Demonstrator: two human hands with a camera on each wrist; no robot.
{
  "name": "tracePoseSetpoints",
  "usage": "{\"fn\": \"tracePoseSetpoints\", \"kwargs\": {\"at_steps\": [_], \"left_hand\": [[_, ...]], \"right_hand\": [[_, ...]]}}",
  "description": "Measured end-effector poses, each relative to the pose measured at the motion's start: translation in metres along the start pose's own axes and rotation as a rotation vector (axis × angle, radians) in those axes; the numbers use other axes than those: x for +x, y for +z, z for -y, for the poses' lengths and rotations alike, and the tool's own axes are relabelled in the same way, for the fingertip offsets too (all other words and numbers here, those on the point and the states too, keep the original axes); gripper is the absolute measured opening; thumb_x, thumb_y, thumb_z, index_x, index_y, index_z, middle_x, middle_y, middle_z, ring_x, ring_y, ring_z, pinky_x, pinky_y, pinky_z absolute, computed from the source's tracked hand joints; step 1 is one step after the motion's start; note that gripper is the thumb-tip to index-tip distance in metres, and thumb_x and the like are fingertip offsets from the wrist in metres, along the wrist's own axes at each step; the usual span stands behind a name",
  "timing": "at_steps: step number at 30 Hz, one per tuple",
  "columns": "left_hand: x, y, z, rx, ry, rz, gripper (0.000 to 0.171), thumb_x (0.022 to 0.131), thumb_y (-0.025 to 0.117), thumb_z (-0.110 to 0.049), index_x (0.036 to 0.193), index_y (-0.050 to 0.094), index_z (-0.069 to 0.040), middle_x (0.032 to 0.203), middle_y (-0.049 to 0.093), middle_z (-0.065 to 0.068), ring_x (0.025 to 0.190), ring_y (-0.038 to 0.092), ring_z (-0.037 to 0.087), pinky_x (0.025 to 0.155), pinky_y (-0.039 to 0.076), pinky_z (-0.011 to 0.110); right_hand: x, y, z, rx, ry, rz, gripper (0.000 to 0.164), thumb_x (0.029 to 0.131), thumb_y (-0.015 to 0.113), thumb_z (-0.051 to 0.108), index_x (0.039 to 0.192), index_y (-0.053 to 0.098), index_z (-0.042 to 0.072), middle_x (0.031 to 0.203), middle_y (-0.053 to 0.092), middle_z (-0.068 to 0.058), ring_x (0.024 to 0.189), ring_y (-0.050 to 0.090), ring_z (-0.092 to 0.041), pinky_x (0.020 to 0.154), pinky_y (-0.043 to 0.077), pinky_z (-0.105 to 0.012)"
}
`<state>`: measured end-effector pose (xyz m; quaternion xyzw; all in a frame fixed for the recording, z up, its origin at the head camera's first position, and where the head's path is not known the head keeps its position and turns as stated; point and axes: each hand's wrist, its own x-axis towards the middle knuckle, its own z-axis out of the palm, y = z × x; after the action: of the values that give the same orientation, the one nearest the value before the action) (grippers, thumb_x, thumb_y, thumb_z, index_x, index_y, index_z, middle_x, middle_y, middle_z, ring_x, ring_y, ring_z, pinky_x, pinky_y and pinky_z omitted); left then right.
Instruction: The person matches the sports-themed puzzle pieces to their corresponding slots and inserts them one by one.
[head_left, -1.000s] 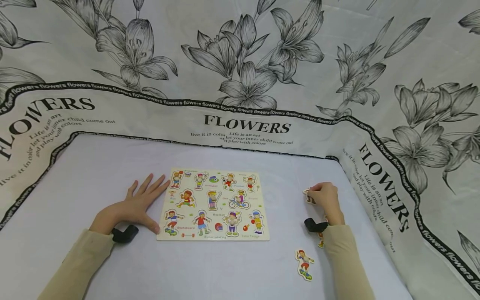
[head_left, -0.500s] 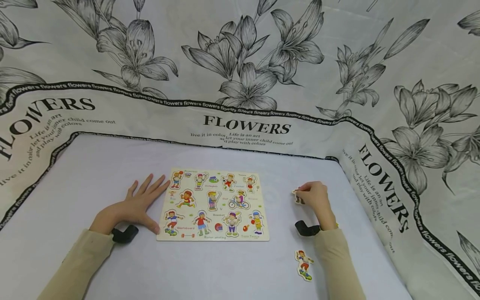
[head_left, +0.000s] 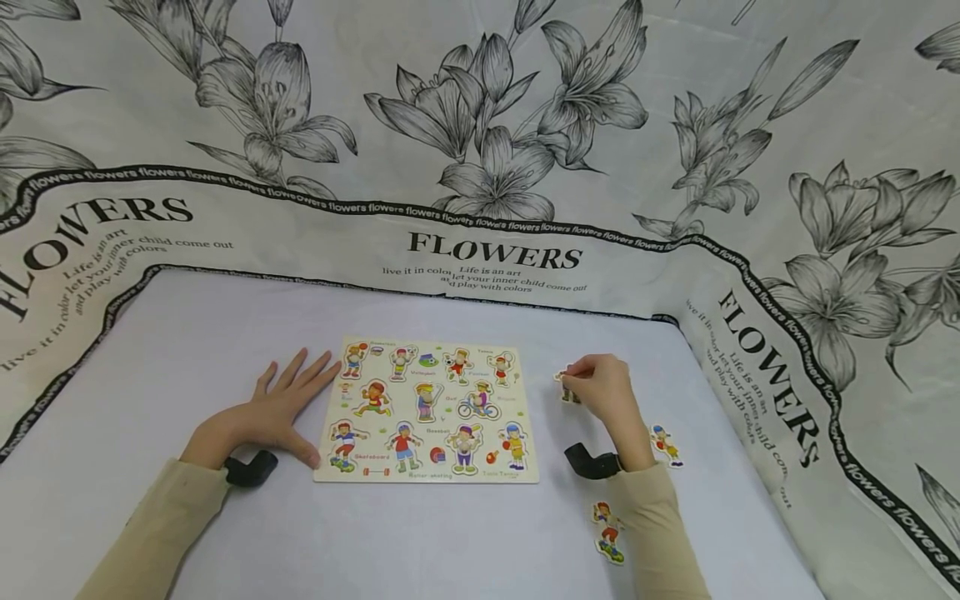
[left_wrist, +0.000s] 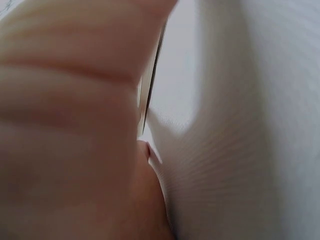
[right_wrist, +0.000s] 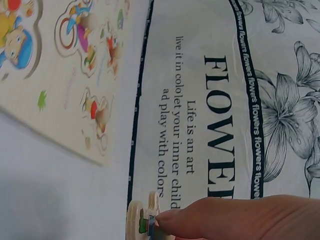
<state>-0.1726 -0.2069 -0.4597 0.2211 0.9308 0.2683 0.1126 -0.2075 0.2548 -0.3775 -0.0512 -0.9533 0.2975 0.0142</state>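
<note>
A wooden puzzle board (head_left: 397, 396) printed with sports figures lies flat on the white cloth. My left hand (head_left: 262, 417) rests beside it with fingers spread, index fingertip and thumb right at its left edge. In the left wrist view, the palm (left_wrist: 70, 125) fills the left side, with a sliver of board edge beyond. To the right of the board, my right hand (head_left: 607, 396) pinches a small figure-shaped puzzle piece (head_left: 567, 392) between thumb and fingers. The right wrist view shows that piece edge-on under the thumb (right_wrist: 195, 217); most of its picture is hidden.
Near the right forearm lie two loose puzzle pieces, a skateboarder (head_left: 608, 533) and a blue-capped figure (head_left: 666, 445). A black wrist camera (head_left: 592, 461) sits at each wrist. Flower-printed cloth (head_left: 495, 158) rises behind and at the sides of the white surface (head_left: 420, 542).
My right hand has moved left toward the board, carrying the puzzle piece. The blue-capped piece, earlier mostly behind the arm, now shows. My left hand has stayed put.
</note>
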Motion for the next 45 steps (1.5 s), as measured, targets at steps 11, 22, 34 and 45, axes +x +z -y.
{"fn": "tracePoseSetpoints", "kwargs": {"at_steps": [11, 22, 34, 45], "left_hand": [[0.002, 0.001, 0.002, 0.024, 0.006, 0.003, 0.143, 0.049, 0.086, -0.068, 0.158, 0.017, -0.007, 0.165, 0.002, 0.018, 0.148, -0.014, 0.044, 0.111, -0.014, 0.066], [0.000, 0.000, 0.000, 0.020, 0.009, 0.024, 0.140, 0.052, 0.086, -0.067, 0.158, 0.017, -0.006, 0.165, 0.001, 0.018, 0.148, -0.016, 0.044, 0.110, -0.015, 0.067], [0.004, -0.001, 0.000, 0.042, -0.015, 0.068, 0.141, 0.053, 0.085, -0.067, 0.159, 0.012, -0.008, 0.166, -0.003, 0.016, 0.147, -0.018, 0.044, 0.110, -0.015, 0.067], [0.005, -0.002, 0.001, 0.056, -0.022, 0.083, 0.142, 0.054, 0.085, -0.068, 0.159, 0.010, -0.010, 0.166, -0.004, 0.016, 0.147, -0.018, 0.043, 0.110, -0.015, 0.067]], "right_hand": [[-0.010, 0.012, 0.035, 0.073, -0.136, 0.027, 0.007, 0.085, 0.073, 0.004, 0.086, 0.072, -0.002, 0.081, 0.071, -0.012, 0.062, 0.063, -0.017, 0.055, 0.051, -0.029], [-0.022, 0.028, 0.064, 0.101, -0.221, 0.059, 0.005, 0.082, 0.075, 0.004, 0.082, 0.072, 0.000, 0.073, 0.068, -0.007, 0.061, 0.061, -0.015, 0.055, 0.051, -0.028], [-0.039, 0.045, 0.095, 0.090, -0.283, 0.136, 0.008, 0.084, 0.075, 0.005, 0.078, 0.070, 0.003, 0.069, 0.065, -0.001, 0.060, 0.058, -0.013, 0.055, 0.050, -0.025], [-0.054, 0.063, 0.121, 0.063, -0.425, 0.200, 0.007, 0.084, 0.072, 0.003, 0.078, 0.071, 0.004, 0.067, 0.064, 0.001, 0.057, 0.056, -0.010, 0.052, 0.048, -0.023]]}}
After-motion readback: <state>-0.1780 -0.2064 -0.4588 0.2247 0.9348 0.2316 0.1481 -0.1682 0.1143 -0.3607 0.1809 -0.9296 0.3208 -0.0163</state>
